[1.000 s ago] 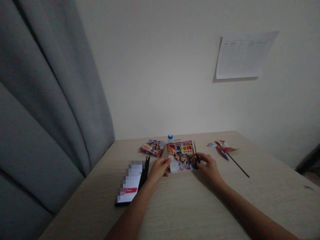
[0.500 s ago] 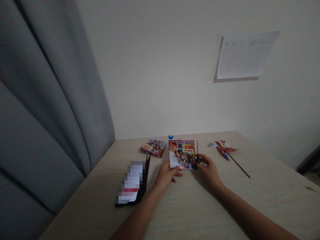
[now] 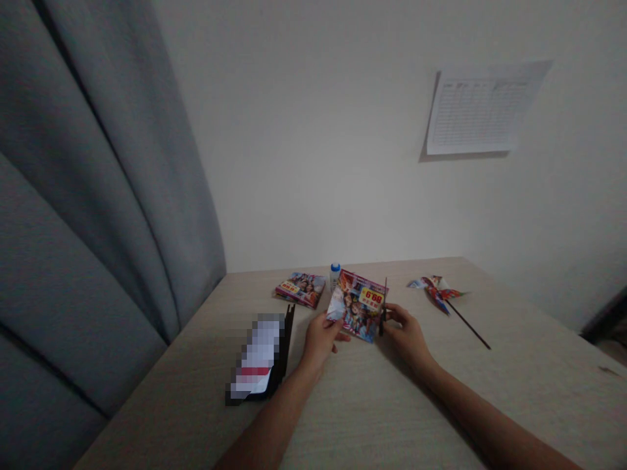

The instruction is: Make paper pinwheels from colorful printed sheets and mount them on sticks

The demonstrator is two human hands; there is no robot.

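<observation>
My left hand (image 3: 321,339) pinches the lower left corner of a colourful printed paper square (image 3: 360,303), which bears a yellow price label and is tilted clockwise above the table. In my right hand (image 3: 404,329) is a pair of dark scissors (image 3: 383,318), held upright with the thin blades pointing away from me. The scissors stand at the paper's right edge; whether the blades touch it I cannot tell. Behind the paper, partly hidden, is a small white bottle with a blue cap (image 3: 335,267).
A stack of similar printed papers (image 3: 300,289) lies at the back left. A phone (image 3: 257,359) with a blurred screen leans on a dark stand beside my left forearm. To the right lies a paper pinwheel (image 3: 438,292) on a dark stick. The wall (image 3: 304,163) borders the table's far edge.
The paper has turned clockwise and shifted slightly left in my left hand, uncovering more of the bottle. My right hand, with the scissors, has moved a little to the left.
</observation>
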